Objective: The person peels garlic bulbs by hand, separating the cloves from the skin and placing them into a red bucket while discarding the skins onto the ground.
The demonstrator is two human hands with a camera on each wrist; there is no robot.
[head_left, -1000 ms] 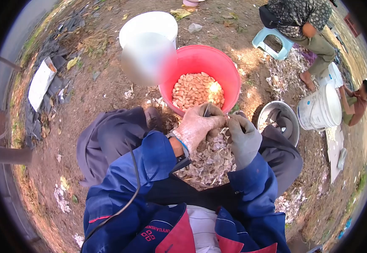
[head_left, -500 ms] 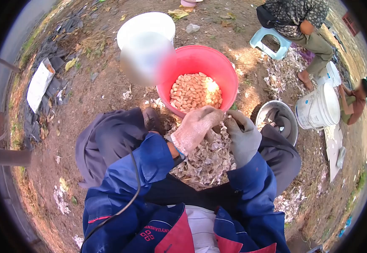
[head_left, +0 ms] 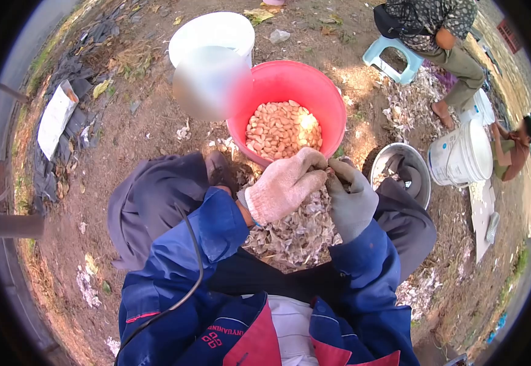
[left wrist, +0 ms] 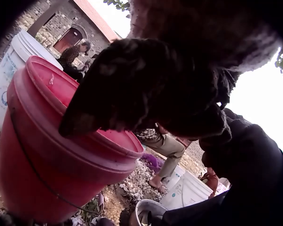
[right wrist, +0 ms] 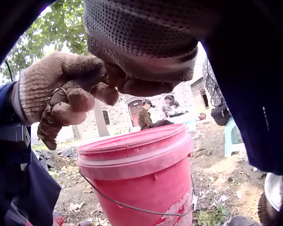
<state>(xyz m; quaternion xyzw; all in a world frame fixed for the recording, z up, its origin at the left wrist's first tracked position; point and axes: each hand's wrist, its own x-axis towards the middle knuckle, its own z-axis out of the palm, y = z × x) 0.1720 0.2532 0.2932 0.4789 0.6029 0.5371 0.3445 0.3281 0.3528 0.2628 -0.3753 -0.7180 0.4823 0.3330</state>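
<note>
My left hand, in a pale knit glove, meets my right hand, in a grey coated glove, at the near rim of a red bucket. The fingertips of both pinch a small brownish garlic clove, mostly covered by the gloves. Peeled garlic cloves cover the bucket's bottom. Below the hands, between my legs, lies a heap of papery garlic skins. In the right wrist view, the left glove's fingers are curled and dirt-stained.
Behind the red bucket stands a white bucket, partly blurred. To the right are a metal basin with dark things inside and another white bucket. One person sits by a light-blue stool; another is farther right. Skins litter the ground.
My left hand has turned, its back now facing up more, and the dark sliver seen by its fingers earlier is hidden. Both hands stay together at the bucket's near rim.
</note>
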